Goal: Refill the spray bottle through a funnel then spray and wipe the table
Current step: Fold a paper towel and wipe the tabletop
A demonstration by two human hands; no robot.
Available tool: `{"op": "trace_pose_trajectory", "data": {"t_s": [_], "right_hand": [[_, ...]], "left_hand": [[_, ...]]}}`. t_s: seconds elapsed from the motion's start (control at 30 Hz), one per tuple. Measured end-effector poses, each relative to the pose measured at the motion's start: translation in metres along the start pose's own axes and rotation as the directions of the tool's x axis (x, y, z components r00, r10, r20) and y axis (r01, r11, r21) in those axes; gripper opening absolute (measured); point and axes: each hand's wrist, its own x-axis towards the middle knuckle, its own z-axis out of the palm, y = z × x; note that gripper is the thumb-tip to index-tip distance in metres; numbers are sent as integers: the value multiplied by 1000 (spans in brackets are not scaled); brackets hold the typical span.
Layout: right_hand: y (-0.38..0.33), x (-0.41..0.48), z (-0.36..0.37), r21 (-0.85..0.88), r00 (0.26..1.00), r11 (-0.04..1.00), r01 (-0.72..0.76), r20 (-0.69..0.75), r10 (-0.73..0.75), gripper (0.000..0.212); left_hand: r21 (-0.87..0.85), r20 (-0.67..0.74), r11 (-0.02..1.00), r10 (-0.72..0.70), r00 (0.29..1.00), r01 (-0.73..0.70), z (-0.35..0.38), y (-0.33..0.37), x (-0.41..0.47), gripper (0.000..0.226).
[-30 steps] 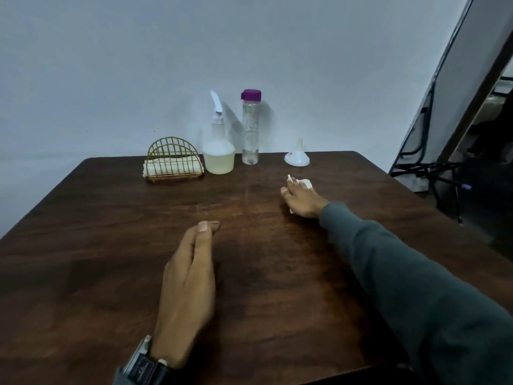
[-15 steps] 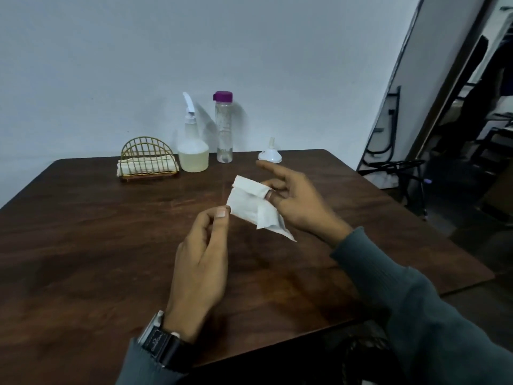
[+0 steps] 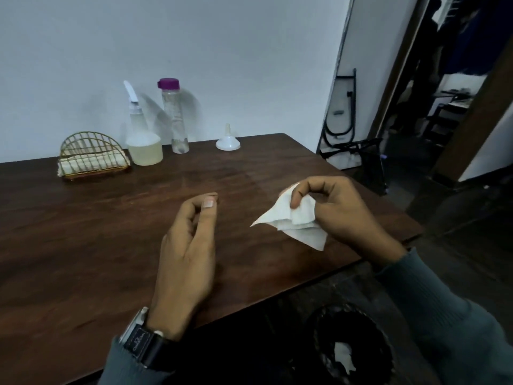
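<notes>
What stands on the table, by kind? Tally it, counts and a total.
Bottles: 2, the spray bottle and the purple-capped bottle
Funnel: 1
Wire rack: 1
Total: 4

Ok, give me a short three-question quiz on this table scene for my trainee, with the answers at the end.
1. True or false: the funnel sits in the neck of the spray bottle.
2. Which hand pinches the white tissue? A left, B right, C both.
3. Fill in: the clear bottle beside the spray bottle has a ____ cap.
Key: 1 false, it stands wide end down on the table, apart from the spray bottle. 2 B, the right hand; the left hand holds nothing. 3 purple.
</notes>
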Motion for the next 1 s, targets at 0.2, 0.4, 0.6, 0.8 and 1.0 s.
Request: {"op": "trace_pose_trajectory", "data": {"t_s": [0.2,0.4,0.6,0.8,1.0], "right_hand": [[15,-81,-56,158,974,962,-222,-9,227,30],[42,-143,-100,187,900,884,-429,1,436,33],[86,-191,-130,-18,845,861,-508,-205,494,14],[175,-225,-142,-186,729,708,-682,-249,637,27],[270,-219,-120,-171,624,601,-781,-175,762,39]], "left_hand": [[-36,149,999,45,988,-41,55,-10,-39,37],[-60,391,996,85,916,-67,134,-20,-90,31],[44,528,998,-63,847,46,199,-64,-108,37],[212,554,961,-267,789,176,222,-126,-104,28],[287,482,911,-404,777,295,225,-163,-81,43]]}}
